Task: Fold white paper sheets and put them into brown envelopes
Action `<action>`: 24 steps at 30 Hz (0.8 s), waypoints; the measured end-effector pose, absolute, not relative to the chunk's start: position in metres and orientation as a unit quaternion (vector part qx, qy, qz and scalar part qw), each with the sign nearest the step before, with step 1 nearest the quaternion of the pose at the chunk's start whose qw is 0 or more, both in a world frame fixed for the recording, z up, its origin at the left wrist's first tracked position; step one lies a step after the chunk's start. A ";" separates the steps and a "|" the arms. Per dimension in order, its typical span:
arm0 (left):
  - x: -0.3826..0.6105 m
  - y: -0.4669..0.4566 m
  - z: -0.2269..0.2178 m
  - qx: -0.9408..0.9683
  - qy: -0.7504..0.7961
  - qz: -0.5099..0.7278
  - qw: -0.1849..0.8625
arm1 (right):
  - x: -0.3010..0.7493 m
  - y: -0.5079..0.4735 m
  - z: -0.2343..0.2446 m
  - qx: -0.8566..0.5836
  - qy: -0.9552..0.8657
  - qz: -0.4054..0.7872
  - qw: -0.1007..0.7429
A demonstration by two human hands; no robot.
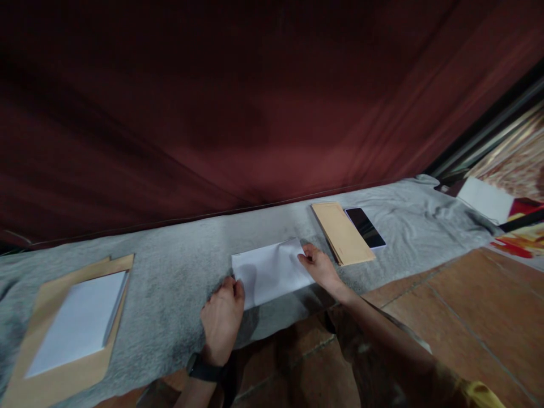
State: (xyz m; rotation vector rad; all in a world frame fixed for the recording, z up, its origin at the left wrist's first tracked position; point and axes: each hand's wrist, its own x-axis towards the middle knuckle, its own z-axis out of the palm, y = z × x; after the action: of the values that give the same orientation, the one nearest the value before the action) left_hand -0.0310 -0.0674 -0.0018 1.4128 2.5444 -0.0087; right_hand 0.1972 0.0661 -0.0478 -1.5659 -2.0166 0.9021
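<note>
A white sheet of paper point(272, 272) lies folded on the grey cloth point(178, 272). My left hand point(221, 318) rests at the sheet's left near corner, fingers curled and pinching its edge. My right hand point(319, 265) pinches the sheet's right edge, where the paper lifts and creases slightly. A black band sits on my left wrist.
A stack of brown envelopes point(342, 232) lies right of the sheet, with a dark phone point(365, 226) beside it. At the left, a pile of white paper point(79, 322) rests on a brown folder point(59, 368). A dark red curtain point(238, 102) hangs behind. Tiled floor point(467, 317) is at the right.
</note>
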 end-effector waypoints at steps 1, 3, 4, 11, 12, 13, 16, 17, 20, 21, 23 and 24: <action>-0.031 -0.067 -0.001 0.480 0.869 -0.004 0.116 | 0.197 0.066 -0.049 -0.557 -0.723 0.336 0.231; -0.031 -0.066 0.000 0.477 0.871 -0.006 0.115 | 0.196 0.067 -0.051 -0.558 -0.707 0.358 0.246; -0.031 -0.065 0.001 0.477 0.872 -0.007 0.114 | 0.196 0.067 -0.051 -0.565 -0.702 0.361 0.241; -0.032 -0.064 -0.001 0.480 0.871 -0.006 0.110 | 0.193 0.058 -0.042 -0.570 -0.764 0.261 0.155; -0.032 -0.064 -0.002 0.480 0.870 -0.005 0.108 | 0.192 0.057 -0.041 -0.566 -0.772 0.250 0.145; -0.032 -0.064 -0.002 0.481 0.870 -0.005 0.106 | 0.192 0.056 -0.040 -0.562 -0.779 0.242 0.139; -0.031 -0.063 -0.001 0.477 0.872 -0.006 0.107 | 0.191 0.056 -0.039 -0.552 -0.791 0.229 0.134; -0.031 -0.063 0.000 0.475 0.873 -0.008 0.110 | 0.191 0.056 -0.039 -0.551 -0.792 0.226 0.133; -0.030 -0.062 0.003 0.473 0.874 -0.015 0.113 | 0.190 0.056 -0.039 -0.552 -0.795 0.219 0.122; -0.030 -0.061 0.004 0.474 0.873 -0.018 0.112 | 0.190 0.056 -0.038 -0.555 -0.795 0.215 0.116; -0.029 -0.061 0.004 0.474 0.873 -0.020 0.109 | 0.189 0.055 -0.037 -0.559 -0.797 0.205 0.103; -0.029 -0.060 0.004 0.474 0.874 -0.020 0.107 | 0.188 0.054 -0.036 -0.561 -0.797 0.199 0.098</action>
State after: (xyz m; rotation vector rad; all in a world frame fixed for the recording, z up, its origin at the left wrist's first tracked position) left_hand -0.0292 -0.0605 0.0035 1.3942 2.5723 -0.0591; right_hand 0.1883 0.0540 -0.0362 -1.6602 -2.3602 0.5900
